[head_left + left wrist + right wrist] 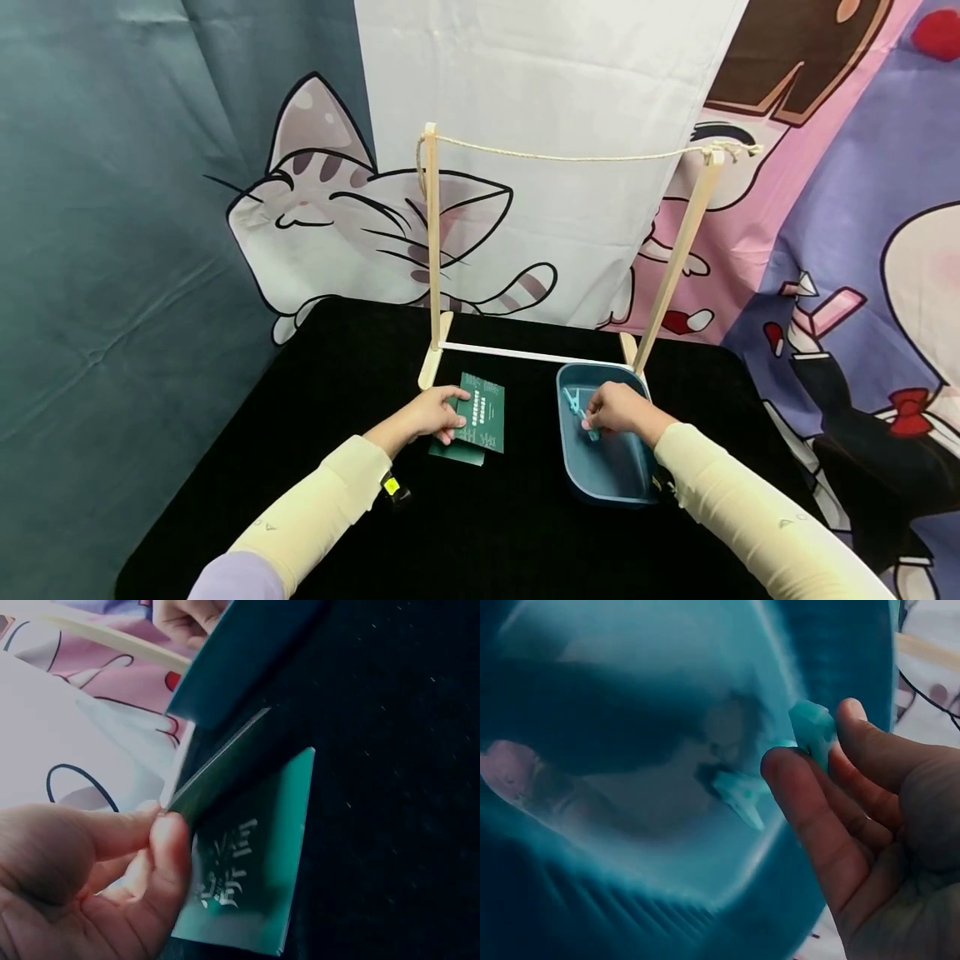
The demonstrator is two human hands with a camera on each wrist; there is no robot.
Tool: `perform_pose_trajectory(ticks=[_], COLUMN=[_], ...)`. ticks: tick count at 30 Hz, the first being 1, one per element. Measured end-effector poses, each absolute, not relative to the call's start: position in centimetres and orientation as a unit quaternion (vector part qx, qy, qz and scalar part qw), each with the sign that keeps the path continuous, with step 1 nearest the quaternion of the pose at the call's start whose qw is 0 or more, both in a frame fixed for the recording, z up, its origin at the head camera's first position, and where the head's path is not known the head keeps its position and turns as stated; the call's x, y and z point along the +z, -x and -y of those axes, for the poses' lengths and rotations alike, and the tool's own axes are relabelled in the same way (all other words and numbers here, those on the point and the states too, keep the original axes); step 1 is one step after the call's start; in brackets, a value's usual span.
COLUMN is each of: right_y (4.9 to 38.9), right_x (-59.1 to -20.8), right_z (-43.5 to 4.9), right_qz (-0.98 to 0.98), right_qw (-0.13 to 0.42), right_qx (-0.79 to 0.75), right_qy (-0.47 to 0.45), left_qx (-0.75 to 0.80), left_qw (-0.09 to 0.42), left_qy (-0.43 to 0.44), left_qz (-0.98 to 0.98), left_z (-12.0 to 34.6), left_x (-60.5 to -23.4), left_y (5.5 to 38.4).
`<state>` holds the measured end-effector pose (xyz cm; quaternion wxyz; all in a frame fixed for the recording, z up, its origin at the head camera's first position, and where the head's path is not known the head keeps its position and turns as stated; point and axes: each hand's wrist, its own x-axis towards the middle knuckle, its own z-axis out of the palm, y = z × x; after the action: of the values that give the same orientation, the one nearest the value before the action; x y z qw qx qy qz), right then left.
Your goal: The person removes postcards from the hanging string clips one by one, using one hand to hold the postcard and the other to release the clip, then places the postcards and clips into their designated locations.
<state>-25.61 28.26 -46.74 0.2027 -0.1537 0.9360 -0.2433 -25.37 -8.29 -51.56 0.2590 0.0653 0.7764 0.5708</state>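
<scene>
My left hand [435, 414] pinches a dark green card [483, 417] with white print by its left edge, between thumb and fingers. A second green card [255, 862] lies partly beneath it on the table. Over the blue plastic tub [567, 450], my right hand [617, 408] has its thumb and fingertips on a turquoise clothespin [812, 729]. Another turquoise clothespin [741, 796] rests on the tub's floor, just beyond the fingertips in the right wrist view. The fingers hide part of the held clothespin.
Behind the cards and tub stands a wooden frame [433, 242] with a rope [555, 157] strung between its two posts. A white bar [525, 354] joins the posts low down. Black cloth [300, 483] covers the table, and printed curtains [555, 75] hang behind.
</scene>
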Motion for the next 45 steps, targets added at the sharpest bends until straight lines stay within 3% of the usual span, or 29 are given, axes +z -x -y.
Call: perform_pose_trajectory(ticks=[4,21,36,45], right_y=[25.0,24.5,24.2,24.3], right_x=[-47.9,-48.3,-48.6,-47.9], right_z=[-27.5,-25.9,-24.6,-24.5], right_qz=[-0.941,-0.950,-0.956,-0.951], right_qw=[0.198,0.235,0.239,0.267], right_qx=[-0.220,-0.130,-0.076,-0.066], right_qy=[0.167,0.159,0.154,0.143], left_qx=[0.501,0.217,0.196,0.195], left_qw=[0.260,0.132,0.112,0.100], left_qy=[-0.085,-0.156,-0.135,-0.139], left_qz=[-0.821,-0.954,-0.965,-0.966], left_z=[8.9,8.2,8.6,9.0], left_x=[-52.7,-52.9,-52.9,-53.1], left_y=[25.0,23.0,21.7,22.2])
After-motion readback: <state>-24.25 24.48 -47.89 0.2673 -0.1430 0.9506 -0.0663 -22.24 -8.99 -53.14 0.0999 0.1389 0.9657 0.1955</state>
